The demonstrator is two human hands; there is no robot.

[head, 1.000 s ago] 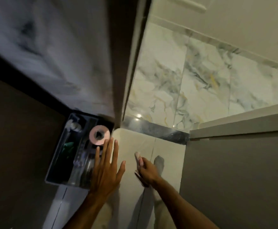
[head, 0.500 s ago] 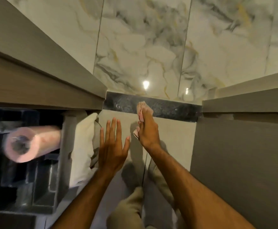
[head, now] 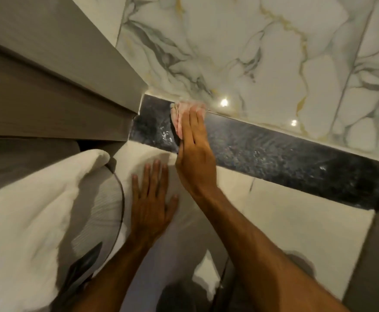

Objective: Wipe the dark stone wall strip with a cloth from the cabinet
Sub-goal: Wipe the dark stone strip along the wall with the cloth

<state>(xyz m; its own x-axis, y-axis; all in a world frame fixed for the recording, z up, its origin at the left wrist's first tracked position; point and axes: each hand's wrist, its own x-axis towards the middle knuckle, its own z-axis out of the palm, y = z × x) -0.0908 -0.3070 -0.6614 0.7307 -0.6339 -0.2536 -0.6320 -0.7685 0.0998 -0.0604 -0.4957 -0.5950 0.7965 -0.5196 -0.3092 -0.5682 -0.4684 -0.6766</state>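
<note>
Veined marble wall — grey cabinet

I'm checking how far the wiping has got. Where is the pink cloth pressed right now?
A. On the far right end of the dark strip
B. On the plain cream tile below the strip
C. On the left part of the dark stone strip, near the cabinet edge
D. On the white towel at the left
C: the right hand presses the pink cloth flat on the dark stone strip close to its left end, beside the cabinet edge.
</note>
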